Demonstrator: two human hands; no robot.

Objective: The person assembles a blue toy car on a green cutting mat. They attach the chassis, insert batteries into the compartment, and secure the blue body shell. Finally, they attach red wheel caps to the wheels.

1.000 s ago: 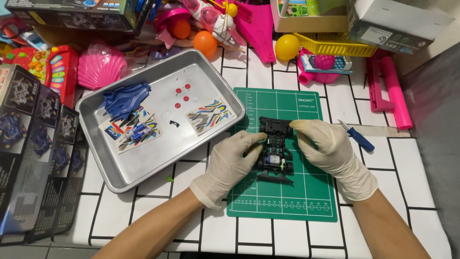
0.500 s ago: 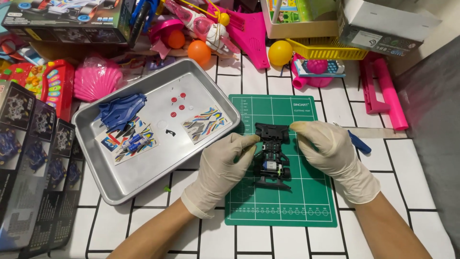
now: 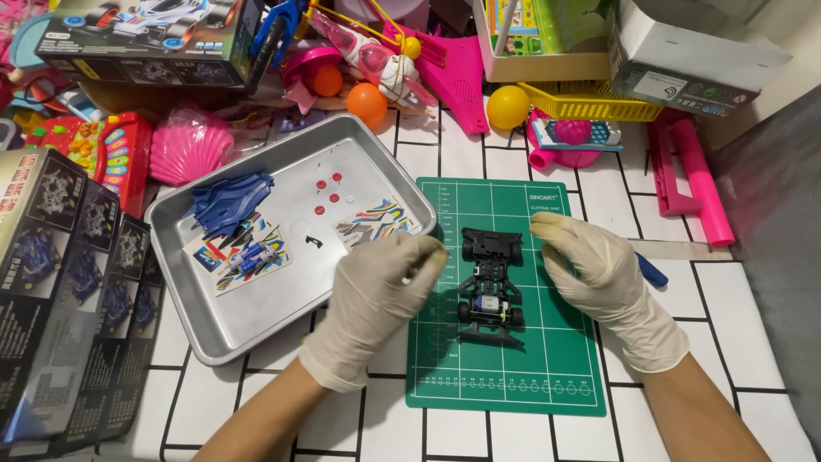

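**Bench inventory: model car chassis between two gloved hands**

While both of your gloved hands flanked it, the black model car chassis (image 3: pixel 491 284) lay flat on the green cutting mat (image 3: pixel 505 376), its long axis running away from you, wheels fitted at both ends.

- Left hand (image 3: pixel 376 295): gloved in cream latex, fingers curled inward with the tips pinched together just left of the chassis. Whether a small part sat between those fingertips, you could not tell from this view. It was not gripping the chassis.
- Right hand (image 3: pixel 603 274): same glove, fingers bent and loosely spread just right of the chassis, holding nothing visible and apart from the model.
- Blue-handled tool (image 3: pixel 652 272): lay on the tiles, partly hidden behind your right hand.
- Metal tray (image 3: pixel 256 329): sat left of the mat, touching or nearly touching its upper left corner. It held a blue car body shell (image 3: pixel 229 202), two sticker sheets (image 3: pixel 244 253), several small red parts (image 3: pixel 327 189) and one small black piece (image 3: pixel 315 241).
- White tiled tabletop (image 3: pixel 385 428): carried everything listed.
- Stacked kit boxes (image 3: pixel 60 291): stood along the left edge.
- Far side: an orange ball (image 3: pixel 367 102), a yellow ball (image 3: pixel 508 106), a yellow basket (image 3: pixel 590 104), a pink shell toy (image 3: pixel 190 152) and other pink plastic toys crowded the tiles.
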